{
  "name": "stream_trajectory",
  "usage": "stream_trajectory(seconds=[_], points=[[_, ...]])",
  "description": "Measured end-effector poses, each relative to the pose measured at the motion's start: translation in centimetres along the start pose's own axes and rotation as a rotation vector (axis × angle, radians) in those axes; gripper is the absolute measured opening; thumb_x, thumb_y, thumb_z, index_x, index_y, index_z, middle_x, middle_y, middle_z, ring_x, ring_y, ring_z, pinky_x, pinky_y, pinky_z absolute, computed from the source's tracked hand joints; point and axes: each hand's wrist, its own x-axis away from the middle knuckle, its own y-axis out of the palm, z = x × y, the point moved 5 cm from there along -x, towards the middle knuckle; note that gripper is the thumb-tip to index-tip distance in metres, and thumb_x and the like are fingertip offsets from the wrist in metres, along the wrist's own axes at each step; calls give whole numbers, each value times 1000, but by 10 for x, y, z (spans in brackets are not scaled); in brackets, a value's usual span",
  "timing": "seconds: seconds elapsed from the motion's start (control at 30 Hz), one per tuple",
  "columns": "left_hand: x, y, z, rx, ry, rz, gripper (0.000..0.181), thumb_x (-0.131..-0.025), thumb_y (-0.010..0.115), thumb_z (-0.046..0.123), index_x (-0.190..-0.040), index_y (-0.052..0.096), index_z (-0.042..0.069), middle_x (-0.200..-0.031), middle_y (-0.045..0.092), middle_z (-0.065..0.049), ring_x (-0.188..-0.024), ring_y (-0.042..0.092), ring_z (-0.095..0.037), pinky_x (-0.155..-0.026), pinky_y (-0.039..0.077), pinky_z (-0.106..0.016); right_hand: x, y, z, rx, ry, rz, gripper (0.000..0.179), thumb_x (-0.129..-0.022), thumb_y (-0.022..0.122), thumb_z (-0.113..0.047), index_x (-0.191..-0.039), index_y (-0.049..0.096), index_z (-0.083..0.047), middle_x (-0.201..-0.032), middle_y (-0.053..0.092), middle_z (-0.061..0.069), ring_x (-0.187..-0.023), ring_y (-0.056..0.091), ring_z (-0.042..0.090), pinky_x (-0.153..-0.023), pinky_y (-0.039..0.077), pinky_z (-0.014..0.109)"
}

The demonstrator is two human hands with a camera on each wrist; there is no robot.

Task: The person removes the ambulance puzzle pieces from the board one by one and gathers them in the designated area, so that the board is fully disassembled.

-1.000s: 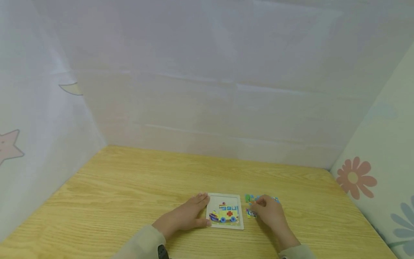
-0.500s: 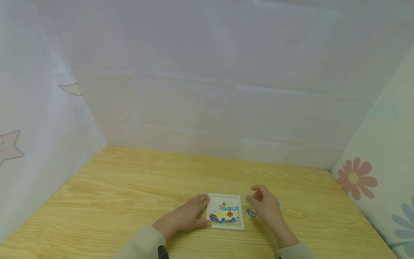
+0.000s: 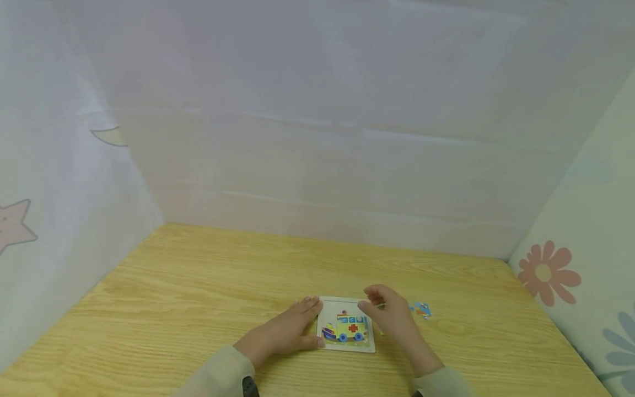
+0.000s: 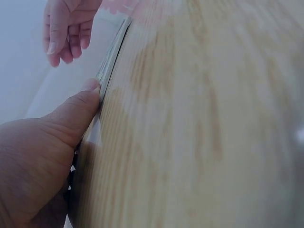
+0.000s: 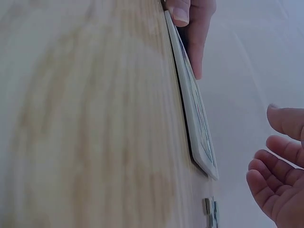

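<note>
A square white puzzle tray (image 3: 329,315) lies flat on the table, its lower part filled with a yellow ambulance picture (image 3: 350,329). My left hand (image 3: 285,330) rests along the tray's left side. Its straight fingers touch the upper left corner and its thumb touches the lower one. Over the tray's upper right edge hovers my right hand (image 3: 394,317), fingers loosely bent. The right wrist view shows nothing held in the right hand (image 5: 285,175), which is apart from the tray (image 5: 197,109). Blue and multicoloured puzzle pieces (image 3: 423,310) lie right of that hand, which partly covers others.
The wooden table (image 3: 223,275) extends around the tray. A pale curtain (image 3: 317,165) stands behind it, and patterned side walls with a star (image 3: 15,223) and flowers (image 3: 543,273) flank it. Loose pieces (image 5: 211,213) lie close beside the tray in the right wrist view.
My right hand has lifted from the loose pieces and moved left to the tray's upper right edge. The pieces at far right have come into view. The left hand has stayed in place.
</note>
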Motion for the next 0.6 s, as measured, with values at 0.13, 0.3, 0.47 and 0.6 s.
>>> stream_trajectory(seconds=[0.13,0.3,0.47,0.6], points=[[0,1,-1,-1,-2,3,85,-86,52,57,-145,27,2,-153,20,-12,-141,17,-31,-114,17,-47,-2,7,1,-1,-15,-31,32,-82,71,-18,-110,62,-3,-102,64,9,-93,58,19,-80,53,32],[-1,2,-3,-13,-12,4,85,-85,52,58,-146,27,3,-153,19,-12,-141,16,-30,-114,17,-46,-3,14,2,-5,-53,-118,36,-81,72,-18,-111,61,-1,-106,63,12,-96,58,23,-81,54,34],[-2,2,-3,-12,-8,3,85,-85,52,57,-145,27,3,-153,19,-13,-141,15,-31,-115,16,-47,-2,22,-1,0,-115,-218,37,-82,71,-17,-113,60,1,-108,62,13,-97,58,27,-81,55,35],[-1,1,-2,-12,-1,5,85,-86,53,56,-145,27,1,-153,20,-14,-141,16,-32,-114,17,-47,-2,27,-3,-10,-125,-260,37,-82,71,-15,-114,60,0,-110,60,15,-99,57,29,-80,55,35]])
